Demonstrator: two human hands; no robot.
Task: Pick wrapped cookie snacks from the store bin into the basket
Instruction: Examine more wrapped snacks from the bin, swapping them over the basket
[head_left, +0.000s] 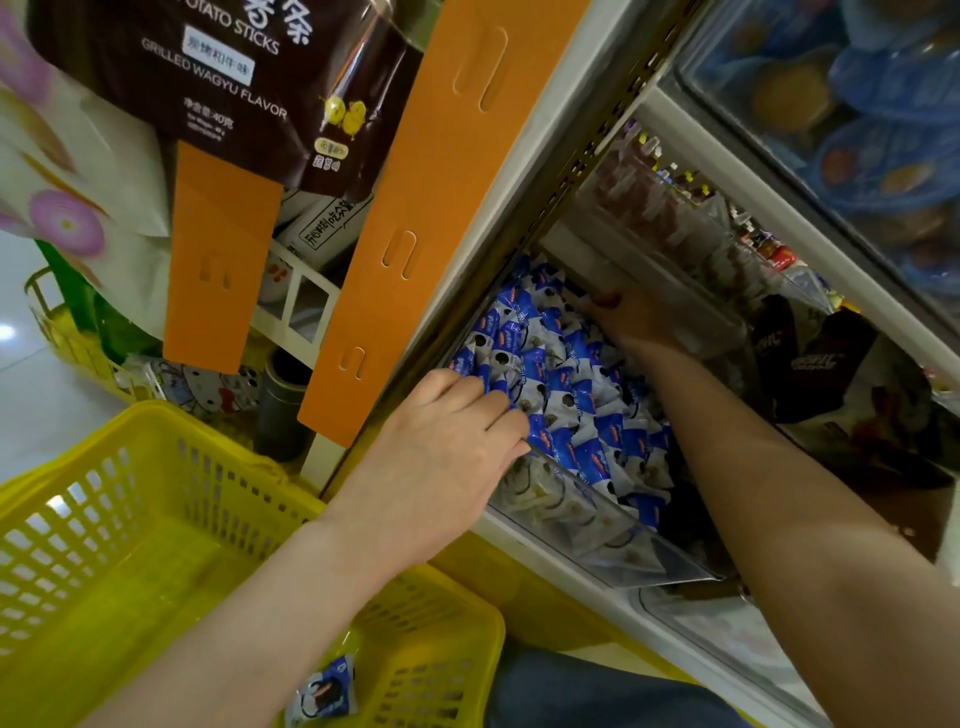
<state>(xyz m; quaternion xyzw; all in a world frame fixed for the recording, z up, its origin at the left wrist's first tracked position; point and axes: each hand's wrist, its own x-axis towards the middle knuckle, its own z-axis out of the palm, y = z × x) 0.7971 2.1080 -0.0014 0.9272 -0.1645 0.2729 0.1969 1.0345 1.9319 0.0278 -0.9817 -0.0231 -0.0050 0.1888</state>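
Cookie snacks (561, 395): small glossy pillow packets, blue and white, with a dark round cookie printed on them, heaped in a clear plastic bin (597, 540). One packet (324, 693) lay in the yellow lattice-plastic basket (130, 519), partly cut off by the forearm. Left hand (447, 441) rested on the heap, fingertips tucked among the packets; grip not discernible. Right hand (631, 317) at the bin's far end, fingers blurred, hold unclear.
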